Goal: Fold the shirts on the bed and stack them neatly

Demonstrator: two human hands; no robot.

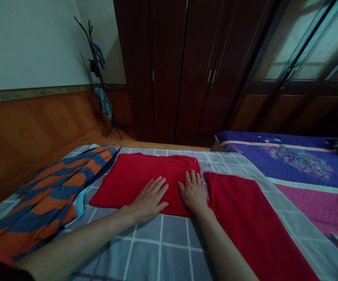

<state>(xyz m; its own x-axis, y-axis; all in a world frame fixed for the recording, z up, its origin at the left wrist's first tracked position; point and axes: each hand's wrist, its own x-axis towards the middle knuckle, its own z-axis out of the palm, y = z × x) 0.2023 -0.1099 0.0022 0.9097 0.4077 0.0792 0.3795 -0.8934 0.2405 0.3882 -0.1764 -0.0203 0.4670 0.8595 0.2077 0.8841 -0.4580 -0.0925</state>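
- Bed [148, 253]: bears all three cloths.
- Orange-blue cloth [66, 183], left: loosely spread, apparently unfolded.
- Right red cloth [245, 214]: long, flat; fold stage unclear.
- Middle red cloth [145, 171]: flat, near-rectangular, looks mostly done.
- Left hand [147, 201], right hand [194, 194]: flat on it, gripping nothing.

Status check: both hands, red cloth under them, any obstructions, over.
Left hand, right hand: open, palms down on red cloth. Cloth flat on grid-patterned bedsheet. Nothing seen blocking; second red cloth close on the right.
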